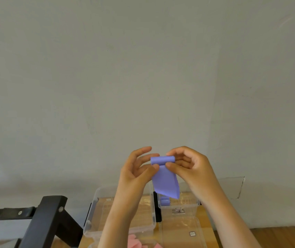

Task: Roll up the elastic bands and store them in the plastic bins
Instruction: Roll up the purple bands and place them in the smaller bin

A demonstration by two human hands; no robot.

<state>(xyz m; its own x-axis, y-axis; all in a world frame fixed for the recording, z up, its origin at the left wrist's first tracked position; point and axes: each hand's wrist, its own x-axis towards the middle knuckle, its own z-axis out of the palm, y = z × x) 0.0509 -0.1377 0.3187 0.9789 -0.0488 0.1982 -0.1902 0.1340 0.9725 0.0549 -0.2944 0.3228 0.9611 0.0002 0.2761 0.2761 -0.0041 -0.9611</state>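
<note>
Both hands are raised in front of a plain grey wall, sharing one purple elastic band. Its top end is wound into a short roll lying crosswise between the hands, and the loose tail hangs straight down from it (flat, with a slanted lower edge). The left hand pinches the roll's left end between the thumb and curled fingers, while its index finger stands free above. The right hand clamps the right end the same way, thumb below and fingers curled over the top.

Beneath the hands, two clear plastic bins sit side by side toward the far edge of the wooden surface. The left bin is partly hidden by the left forearm. The right bin holds a small purple roll at its left wall, just under the hanging tail, though whether the two touch cannot be told. A clear lid lies at the near side of the right bin, and pink bands show at the surface's near edge. A black frame stands beyond the surface's left edge.
</note>
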